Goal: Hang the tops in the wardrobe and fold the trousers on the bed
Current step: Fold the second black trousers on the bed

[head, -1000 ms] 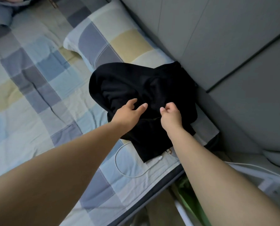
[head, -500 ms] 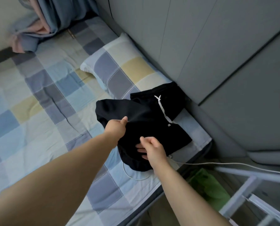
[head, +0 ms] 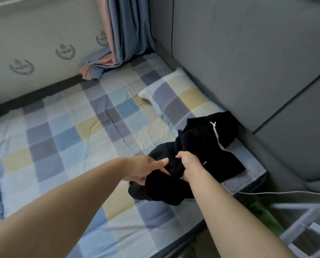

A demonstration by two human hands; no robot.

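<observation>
Both hands, left hand (head: pixel 146 169) and right hand (head: pixel 189 165), grip bunched black drawstring trousers (head: pixel 198 146) on the checked bed (head: pixel 71 138); folding remains undone.

Both hands grip bunched black fabric trousers (head: pixel 207 146) (white drawstring showing) on the checked blue, grey and yellow bedsheet (head: pixel 66 138). The left hand (head: pixel 146 169) holds one fold, the right hand (head: pixel 189 164) another, beside a matching checked pillow (head: pixel 176 101).
</observation>
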